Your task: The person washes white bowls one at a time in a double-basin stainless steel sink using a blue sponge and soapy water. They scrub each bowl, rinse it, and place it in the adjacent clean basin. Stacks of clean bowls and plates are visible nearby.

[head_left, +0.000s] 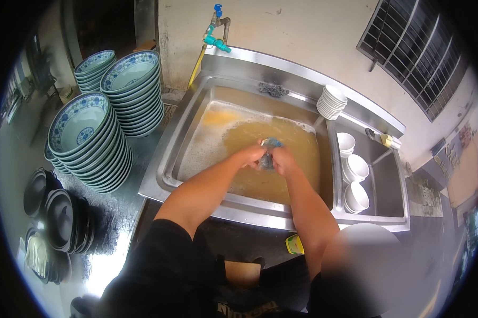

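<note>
Bluish-grey piece [269, 160] is right between your hands, out over the brownish water [297, 177] in the big steel sink [249, 209], and I can't tell if its lower edge dips in. Your left hand [252, 155] looks closed on its left side, fingers bent in near the top, and your right hand [283, 160] is curled in on the other side, so they nearly meet around it. It's too small and covered up to say if it's cloth, a scrubber or a dish, so stiff or soft is anyone's guess. I'd bet on light but slippery, with all that foam [196, 156] about. Treat it as fragile till you feel otherwise: hold it by opposite edges, fingertips under and thumbs on top, low and clear of the white bowls [357, 167] off to the right
</note>
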Demonstrator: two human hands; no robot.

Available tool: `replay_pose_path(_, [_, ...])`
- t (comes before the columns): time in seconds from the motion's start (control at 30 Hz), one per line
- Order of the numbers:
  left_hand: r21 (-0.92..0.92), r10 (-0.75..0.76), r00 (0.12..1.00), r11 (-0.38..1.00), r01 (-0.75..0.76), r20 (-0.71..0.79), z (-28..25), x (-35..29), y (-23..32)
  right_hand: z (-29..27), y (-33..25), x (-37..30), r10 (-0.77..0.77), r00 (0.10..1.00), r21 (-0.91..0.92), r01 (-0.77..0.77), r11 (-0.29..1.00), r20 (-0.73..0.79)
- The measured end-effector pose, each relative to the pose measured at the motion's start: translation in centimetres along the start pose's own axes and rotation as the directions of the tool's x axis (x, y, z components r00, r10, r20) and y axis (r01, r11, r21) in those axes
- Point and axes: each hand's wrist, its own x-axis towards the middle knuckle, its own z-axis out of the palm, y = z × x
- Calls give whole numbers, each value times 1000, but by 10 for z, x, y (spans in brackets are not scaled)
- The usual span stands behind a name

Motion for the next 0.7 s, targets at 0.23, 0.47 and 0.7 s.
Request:
replay_pose_path(0.23, [716,802,593,455,-529,-72,-1,25,-9,-15,8,4,-76,948,-900,317,299,308])
replay_pose_path(0.47, [367,509,653,860,-354,-561,-33,15,10,-10,-4,-14,-10,950,-950,313,12,313])
replay_pose_path(0.7, [-577,-44,929,794,-190,-367,-51,26,8,-7,4,1,-279,904,-800,419,429,324])
